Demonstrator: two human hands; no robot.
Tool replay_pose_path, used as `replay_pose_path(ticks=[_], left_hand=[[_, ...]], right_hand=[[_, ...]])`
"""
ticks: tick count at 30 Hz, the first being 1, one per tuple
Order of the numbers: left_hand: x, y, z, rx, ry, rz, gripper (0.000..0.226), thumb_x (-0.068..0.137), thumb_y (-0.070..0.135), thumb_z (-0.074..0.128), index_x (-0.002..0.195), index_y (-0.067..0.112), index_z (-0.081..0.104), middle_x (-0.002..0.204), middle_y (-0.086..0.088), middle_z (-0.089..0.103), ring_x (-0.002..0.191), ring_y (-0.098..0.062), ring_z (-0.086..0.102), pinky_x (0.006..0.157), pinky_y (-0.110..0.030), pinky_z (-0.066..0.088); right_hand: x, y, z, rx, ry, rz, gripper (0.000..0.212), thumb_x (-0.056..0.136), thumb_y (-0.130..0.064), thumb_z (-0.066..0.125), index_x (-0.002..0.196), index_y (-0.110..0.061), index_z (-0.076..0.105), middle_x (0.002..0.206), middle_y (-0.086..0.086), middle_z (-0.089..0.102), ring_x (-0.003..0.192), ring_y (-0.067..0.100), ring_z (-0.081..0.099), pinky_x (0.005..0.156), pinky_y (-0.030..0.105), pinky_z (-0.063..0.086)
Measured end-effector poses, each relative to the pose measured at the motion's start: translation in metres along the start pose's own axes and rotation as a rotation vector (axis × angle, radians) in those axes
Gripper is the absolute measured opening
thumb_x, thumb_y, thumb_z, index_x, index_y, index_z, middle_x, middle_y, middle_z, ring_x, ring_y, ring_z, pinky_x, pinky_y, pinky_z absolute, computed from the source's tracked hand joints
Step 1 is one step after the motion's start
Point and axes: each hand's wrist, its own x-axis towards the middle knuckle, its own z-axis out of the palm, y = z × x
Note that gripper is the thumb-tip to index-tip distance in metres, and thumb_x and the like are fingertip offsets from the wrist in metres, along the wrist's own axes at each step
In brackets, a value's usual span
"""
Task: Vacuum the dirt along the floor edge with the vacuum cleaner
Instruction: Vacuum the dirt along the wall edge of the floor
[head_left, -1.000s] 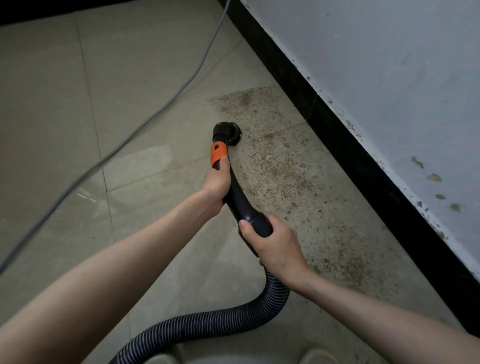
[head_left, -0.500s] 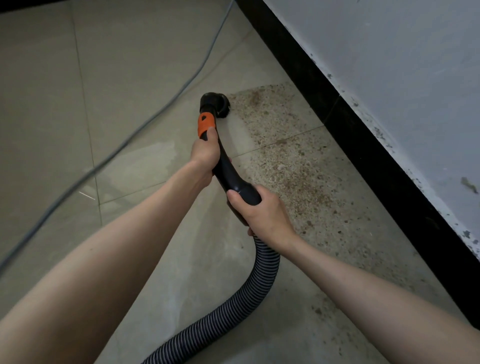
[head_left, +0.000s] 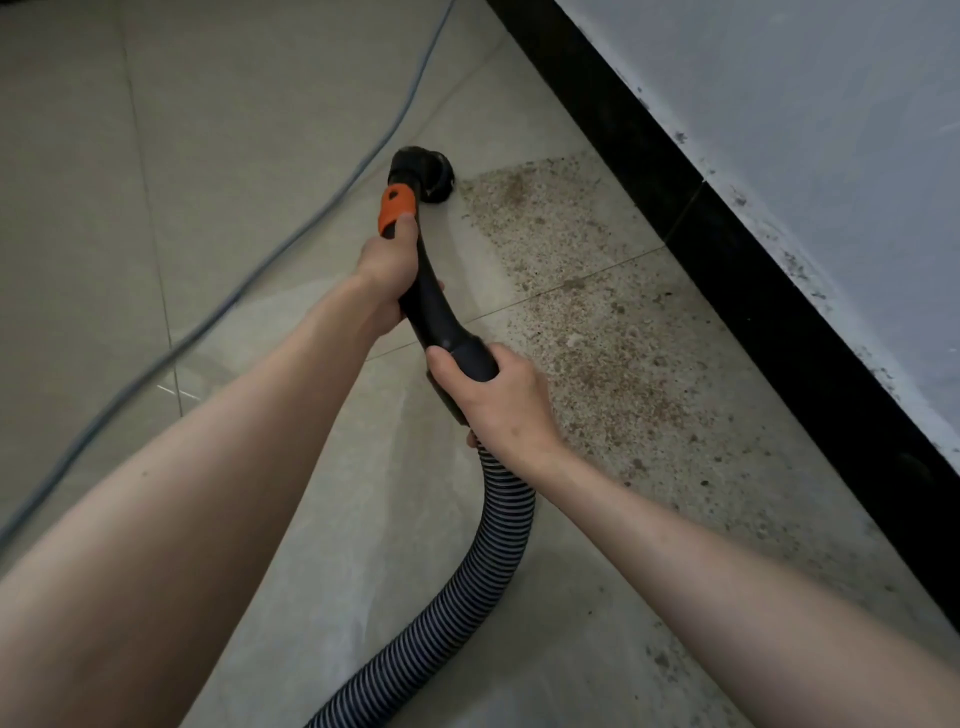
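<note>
No readable text, label, brand, number or sign shows on anything here.

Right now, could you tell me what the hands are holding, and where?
Both grip the black curved vacuum wand: left hand just below its orange collar, right hand where the ribbed hose joins.

Black skirting (head_left: 779, 291) blocks right; cable (head_left: 291, 249) crosses open tiled floor (head_left: 156, 156) left.

two hands (head_left: 387, 270), one vacuum hose (head_left: 498, 519), one cable (head_left: 291, 249)
</note>
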Motion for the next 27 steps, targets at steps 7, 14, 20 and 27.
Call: replay_pose_path(ticks=[7,14,20,27], left_hand=[[-0.013,0.001,0.0,0.051,-0.073,-0.037,0.052,0.099,0.044,0.039,0.129,0.001,0.034,0.099,-0.014,0.051,0.059,-0.022,0.055,0.051,-0.031,0.049],[-0.034,-0.008,0.003,0.047,-0.088,-0.076,0.051,0.099,0.043,0.039,0.129,0.002,0.035,0.096,-0.012,0.051,0.059,-0.021,0.055,0.05,-0.031,0.048],[-0.062,-0.025,0.008,0.045,-0.125,-0.097,0.054,0.099,0.045,0.039,0.128,0.0,0.035,0.089,-0.012,0.05,0.057,-0.022,0.054,0.051,-0.032,0.047],[-0.096,-0.045,0.01,0.09,-0.155,-0.098,0.054,0.099,0.046,0.038,0.126,-0.001,0.035,0.084,-0.011,0.05,0.058,-0.023,0.053,0.054,-0.033,0.048]], right_hand=[[-0.018,-0.006,0.0,-0.032,0.018,0.015,0.05,0.074,-0.068,0.061,0.083,-0.019,0.058,0.082,0.007,0.066,0.077,0.034,0.067,0.071,0.049,0.058],[-0.042,0.0,-0.011,-0.042,0.011,0.025,0.048,0.07,-0.071,0.059,0.078,-0.024,0.056,0.073,0.0,0.063,0.069,0.03,0.067,0.066,0.049,0.059],[-0.072,0.013,-0.02,-0.054,0.009,0.037,0.05,0.068,-0.074,0.056,0.078,-0.025,0.055,0.07,-0.003,0.06,0.068,0.027,0.066,0.065,0.049,0.058],[-0.11,0.027,-0.024,-0.04,0.011,0.065,0.051,0.069,-0.072,0.056,0.078,-0.022,0.055,0.067,-0.003,0.057,0.067,0.028,0.064,0.063,0.05,0.057]])
